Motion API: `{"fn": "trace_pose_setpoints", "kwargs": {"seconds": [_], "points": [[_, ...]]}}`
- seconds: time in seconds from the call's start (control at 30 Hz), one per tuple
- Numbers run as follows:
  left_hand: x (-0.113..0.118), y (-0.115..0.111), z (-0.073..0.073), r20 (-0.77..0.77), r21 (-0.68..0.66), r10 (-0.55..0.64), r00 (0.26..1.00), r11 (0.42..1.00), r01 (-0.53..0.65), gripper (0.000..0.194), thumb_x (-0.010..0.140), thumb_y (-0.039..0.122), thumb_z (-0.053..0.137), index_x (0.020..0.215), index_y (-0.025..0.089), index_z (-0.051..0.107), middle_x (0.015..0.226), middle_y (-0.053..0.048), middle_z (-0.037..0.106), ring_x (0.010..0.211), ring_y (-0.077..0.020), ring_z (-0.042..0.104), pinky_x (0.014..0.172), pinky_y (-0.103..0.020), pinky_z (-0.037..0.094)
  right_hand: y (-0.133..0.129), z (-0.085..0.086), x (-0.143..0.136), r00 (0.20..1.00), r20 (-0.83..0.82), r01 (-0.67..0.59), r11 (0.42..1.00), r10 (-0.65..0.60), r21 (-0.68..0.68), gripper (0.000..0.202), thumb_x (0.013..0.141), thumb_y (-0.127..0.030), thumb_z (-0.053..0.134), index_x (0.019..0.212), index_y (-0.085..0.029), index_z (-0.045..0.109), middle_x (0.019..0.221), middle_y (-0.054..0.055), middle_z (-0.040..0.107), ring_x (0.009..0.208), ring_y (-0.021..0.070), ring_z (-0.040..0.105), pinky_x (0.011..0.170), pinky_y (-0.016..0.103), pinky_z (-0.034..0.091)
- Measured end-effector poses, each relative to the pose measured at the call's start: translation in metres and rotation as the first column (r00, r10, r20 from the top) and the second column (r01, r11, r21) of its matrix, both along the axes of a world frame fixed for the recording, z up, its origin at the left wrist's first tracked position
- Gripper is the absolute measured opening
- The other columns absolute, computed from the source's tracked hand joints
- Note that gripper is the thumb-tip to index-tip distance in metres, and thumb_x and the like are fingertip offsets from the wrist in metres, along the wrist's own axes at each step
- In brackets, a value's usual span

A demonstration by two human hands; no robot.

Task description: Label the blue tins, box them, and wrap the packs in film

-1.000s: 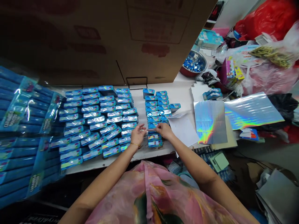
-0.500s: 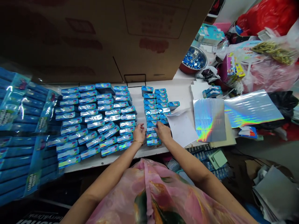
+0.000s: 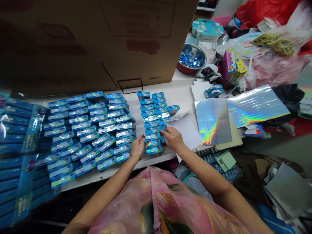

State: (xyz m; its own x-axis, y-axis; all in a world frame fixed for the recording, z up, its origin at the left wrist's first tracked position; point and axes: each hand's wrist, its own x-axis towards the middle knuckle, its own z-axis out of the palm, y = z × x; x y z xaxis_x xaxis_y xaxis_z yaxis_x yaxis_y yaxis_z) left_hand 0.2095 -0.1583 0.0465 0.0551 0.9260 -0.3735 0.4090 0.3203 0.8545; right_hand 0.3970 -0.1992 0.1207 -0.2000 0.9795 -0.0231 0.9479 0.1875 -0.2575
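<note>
Two columns of small blue boxes with shiny, rainbow-tinted faces stand in front of me on the white table. My left hand is beside the left column, fingertips drawn together close to its edge; whatever may be between them is too small to make out. Over the lower right column is my right hand, thumb and fingers pinched at the boxes there. It covers part of that column and hides what it grips. White paper sheets lie just right of this hand.
Many more blue boxes fill the table's left side, beside plastic-wrapped packs. A large cardboard box walls off the back. To the right are a metal bowl of small blue pieces, silvery sheets and piled bags.
The view has shifted, moving the table's contents leftward. My right hand has drawn slightly right from the columns, uncovering more of the left column. My left hand stays beside it.
</note>
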Motion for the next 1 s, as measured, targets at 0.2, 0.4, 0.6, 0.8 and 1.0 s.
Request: {"fn": "trace_pose_setpoints", "kwargs": {"seconds": [0.2,0.4,0.6,0.8,1.0], "points": [[0.025,0.01,0.035,-0.003,0.261,-0.104,0.995,0.96,0.101,0.028,0.071,0.028,0.053,0.097,0.022,0.063,0.106,-0.006,0.062,0.104,-0.0218,0.052,0.095,-0.034,0.035,0.026,0.032,0.046,0.98,0.007,0.193,0.96,-0.199,0.204,0.04,0.085,-0.017,0.037,0.124,-0.022,0.045,0.119,0.01,0.049,0.11,0.0246,0.038,0.087,0.038,0.029],[0.083,0.036,0.048,0.228,0.035,-0.169,0.959,0.986,0.165,0.028,0.071,0.038,0.056,0.09,0.019,0.065,0.09,-0.006,0.066,0.087,-0.0207,0.058,0.084,-0.033,0.042,0.033,0.019,0.108,0.966,0.249,0.074,0.997,-0.065,-0.025,0.026,0.085,-0.016,0.04,0.095,-0.017,0.064,0.084,0.01,0.064,0.082,0.0214,0.05,0.073,0.034,0.033],[0.144,0.041,0.028,0.327,-0.248,-0.156,0.932,0.938,0.244,0.037,0.05,0.017,0.071,0.086,0.016,0.064,0.058,0.002,0.058,0.056,-0.0134,0.054,0.059,-0.027,0.046,-0.015,-0.028,0.106,0.994,0.012,0.107,0.994,-0.107,0.016,0.025,0.087,-0.021,0.041,0.096,-0.018,0.064,0.095,0.006,0.064,0.084,0.0162,0.053,0.074,0.027,0.039],[0.153,0.035,0.025,0.409,-0.199,-0.183,0.894,0.938,0.283,0.033,0.051,0.007,0.058,0.082,0.017,0.065,0.069,0.002,0.061,0.06,-0.0105,0.053,0.058,-0.023,0.045,-0.003,-0.017,0.12,0.966,0.009,0.254,0.956,-0.258,0.147,0.031,0.086,-0.02,0.042,0.114,-0.021,0.055,0.109,0.008,0.057,0.098,0.0195,0.048,0.083,0.033,0.038],[0.138,0.034,0.033,0.534,-0.193,-0.15,0.832,0.936,0.293,0.037,0.053,0.015,0.059,0.09,0.015,0.064,0.066,0.002,0.057,0.058,-0.0097,0.051,0.053,-0.022,0.045,0.022,-0.011,0.14,0.997,0.07,0.033,0.992,-0.042,0.125,0.028,0.085,-0.022,0.045,0.11,-0.024,0.058,0.11,0.006,0.059,0.096,0.0188,0.049,0.082,0.033,0.039]]}}
